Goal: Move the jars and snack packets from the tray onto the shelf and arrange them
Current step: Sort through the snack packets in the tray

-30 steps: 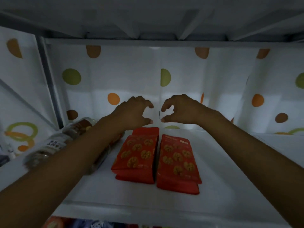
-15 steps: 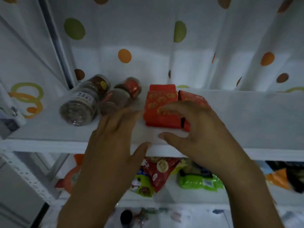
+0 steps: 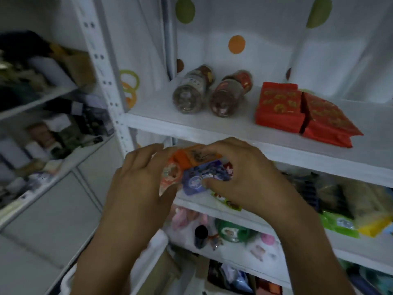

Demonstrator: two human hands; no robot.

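Two jars lie on their sides on the upper white shelf [image 3: 212, 126]: a left jar [image 3: 191, 90] and a right jar [image 3: 230, 93] with a red label. To their right lie two red snack packets [image 3: 278, 106], side by side. Below the shelf edge, my left hand [image 3: 138, 179] grips an orange snack packet [image 3: 180, 165], and my right hand [image 3: 244, 173] grips a blue snack packet [image 3: 202, 177]. Both packets sit bunched together between my hands, in front of the shelf below. No tray is in view.
The lower shelves hold green [image 3: 338, 224], yellow [image 3: 374, 226] and other packets, a black bottle [image 3: 201, 233] and small items. A perforated white upright post [image 3: 106, 81] stands at the left. Beyond it, another rack [image 3: 42, 99] holds blurred dark items. A dotted curtain [image 3: 265, 39] backs the shelf.
My hands left the red packets on the upper shelf and dropped below its edge. They now hold an orange and a blue packet. The view swung down and left.
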